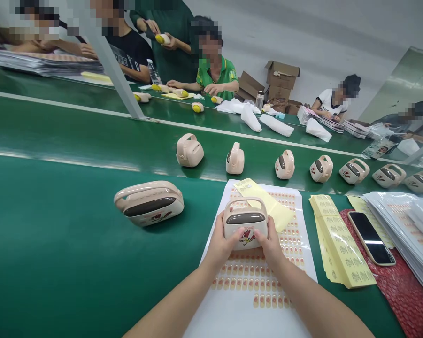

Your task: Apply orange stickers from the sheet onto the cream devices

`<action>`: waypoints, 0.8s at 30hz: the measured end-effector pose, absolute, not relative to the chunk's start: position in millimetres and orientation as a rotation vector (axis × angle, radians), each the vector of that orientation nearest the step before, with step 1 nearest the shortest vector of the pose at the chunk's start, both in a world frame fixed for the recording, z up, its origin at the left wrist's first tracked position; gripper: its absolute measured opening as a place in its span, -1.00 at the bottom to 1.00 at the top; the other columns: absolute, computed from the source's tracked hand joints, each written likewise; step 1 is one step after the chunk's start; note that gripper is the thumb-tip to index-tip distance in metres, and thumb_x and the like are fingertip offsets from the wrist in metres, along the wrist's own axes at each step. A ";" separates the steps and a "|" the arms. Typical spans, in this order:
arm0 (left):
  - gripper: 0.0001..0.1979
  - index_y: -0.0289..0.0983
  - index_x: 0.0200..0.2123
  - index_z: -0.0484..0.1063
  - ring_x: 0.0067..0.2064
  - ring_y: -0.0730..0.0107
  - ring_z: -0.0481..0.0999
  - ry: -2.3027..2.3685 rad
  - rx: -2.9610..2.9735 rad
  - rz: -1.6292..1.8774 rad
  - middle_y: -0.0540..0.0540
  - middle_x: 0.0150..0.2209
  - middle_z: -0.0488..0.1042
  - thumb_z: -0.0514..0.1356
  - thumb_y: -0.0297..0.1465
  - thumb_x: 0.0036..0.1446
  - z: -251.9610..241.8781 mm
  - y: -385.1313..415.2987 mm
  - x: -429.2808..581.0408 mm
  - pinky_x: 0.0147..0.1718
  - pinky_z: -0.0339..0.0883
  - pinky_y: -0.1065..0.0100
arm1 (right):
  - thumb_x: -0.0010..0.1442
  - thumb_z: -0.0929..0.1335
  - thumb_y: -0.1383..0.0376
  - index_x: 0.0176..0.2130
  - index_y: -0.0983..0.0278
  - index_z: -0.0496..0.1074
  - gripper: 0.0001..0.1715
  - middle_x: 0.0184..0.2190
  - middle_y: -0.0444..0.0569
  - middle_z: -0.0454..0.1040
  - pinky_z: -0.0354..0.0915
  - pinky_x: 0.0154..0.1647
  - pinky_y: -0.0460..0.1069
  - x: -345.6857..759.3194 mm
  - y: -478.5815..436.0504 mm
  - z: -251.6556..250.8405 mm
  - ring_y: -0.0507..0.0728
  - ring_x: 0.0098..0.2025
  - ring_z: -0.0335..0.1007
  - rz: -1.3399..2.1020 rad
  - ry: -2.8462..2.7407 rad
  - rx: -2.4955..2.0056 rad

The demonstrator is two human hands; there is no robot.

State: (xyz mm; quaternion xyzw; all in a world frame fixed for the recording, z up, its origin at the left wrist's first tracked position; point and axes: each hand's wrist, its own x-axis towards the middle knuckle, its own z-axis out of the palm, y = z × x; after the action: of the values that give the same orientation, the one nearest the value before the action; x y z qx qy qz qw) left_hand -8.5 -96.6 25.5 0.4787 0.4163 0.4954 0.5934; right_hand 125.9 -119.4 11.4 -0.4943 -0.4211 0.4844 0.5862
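Note:
A cream device with a carry handle (245, 220) sits upright between my two hands, its dark oval window and red printed picture facing me. My left hand (222, 237) grips its left side, thumb on the front near the picture. On its right side my right hand (269, 237) holds it the same way. Beneath lies a white sheet of small oval stickers (239, 284). A yellow label sheet (280, 213) rests on it, partly behind the device. Left of my hands, a similar handled device (151, 204) stands on the green table.
Several like devices (354, 171) stand in a row on the green belt (91, 136) beyond. Folded yellow label sheets (341, 244), a phone (371, 238) and a stack of sticker sheets (404, 234) lie to the right. Co-workers sit or stand across the line, by a slanted post (109, 61).

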 end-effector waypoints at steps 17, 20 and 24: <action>-0.19 -0.31 -0.15 0.24 -0.22 0.18 0.42 0.929 0.580 1.328 -0.11 -0.27 0.40 0.43 -0.10 -0.51 53.4 -81.8 -19.0 -0.46 0.35 0.41 | 0.22 0.12 0.21 0.07 0.32 0.21 -0.53 0.14 0.13 0.15 -0.07 0.19 0.28 139.4 -109.1 5.8 0.29 0.23 -0.11 0.257 -1.568 -1.613; -0.23 -0.31 -0.21 0.26 -0.28 0.26 0.41 0.896 0.495 1.416 -0.08 -0.32 0.40 0.43 -0.10 -0.53 58.8 -76.1 -26.6 -0.49 0.32 0.47 | 0.20 0.14 0.29 0.13 0.38 0.18 -0.49 0.19 0.11 0.11 -0.25 0.22 0.33 138.1 -103.9 14.8 0.30 0.27 -0.19 0.378 -1.873 -1.929; -0.26 -0.31 -0.23 0.25 -0.26 0.28 0.41 0.925 0.500 1.447 -0.07 -0.31 0.40 0.43 -0.13 -0.52 58.7 -72.7 -27.5 -0.45 0.33 0.46 | 0.20 0.16 0.35 -0.03 0.33 0.36 -0.62 0.06 0.12 0.30 -0.20 0.16 0.38 135.4 -111.7 34.9 0.33 0.15 0.08 0.441 -2.073 -1.970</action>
State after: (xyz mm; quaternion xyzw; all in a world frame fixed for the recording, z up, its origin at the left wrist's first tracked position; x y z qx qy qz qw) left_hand -27.5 -72.7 58.7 0.2179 0.4034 0.6309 0.6258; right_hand 135.4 -111.7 34.9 -0.6757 -0.7109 0.1511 0.1236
